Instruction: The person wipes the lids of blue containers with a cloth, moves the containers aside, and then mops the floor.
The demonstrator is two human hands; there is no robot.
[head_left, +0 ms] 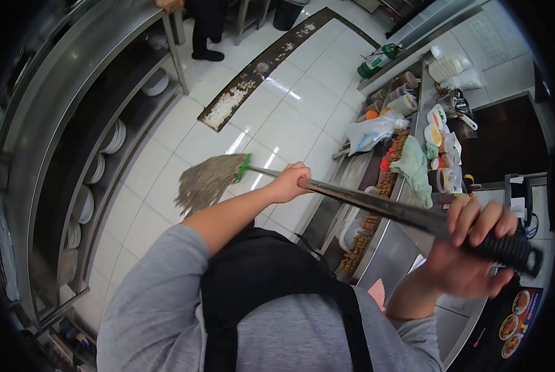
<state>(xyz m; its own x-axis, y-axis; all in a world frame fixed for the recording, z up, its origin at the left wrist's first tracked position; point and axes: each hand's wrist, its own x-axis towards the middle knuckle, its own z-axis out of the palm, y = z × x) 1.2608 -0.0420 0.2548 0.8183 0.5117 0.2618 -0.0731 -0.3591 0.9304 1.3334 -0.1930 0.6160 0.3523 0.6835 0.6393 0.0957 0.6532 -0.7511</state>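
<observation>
A mop with a grey string head (210, 180) and a green clamp rests on the white tiled floor. Its long metal handle (370, 203) runs to the right and up towards the camera. My left hand (288, 183) is wrapped round the handle's lower part, near the middle of the view. At the right, my right hand (473, 248) holds the black ribbed grip at the handle's end, somewhat blurred, with its fingers curled over it.
Steel shelves (128, 118) with stacked plates stand at the left. A person (209, 28) stands beyond them. A dark floor channel (259, 68) crosses the tiles. At the right, a counter holds containers, bags and a green cloth (412, 166); a green bottle (377, 61) stands farther back.
</observation>
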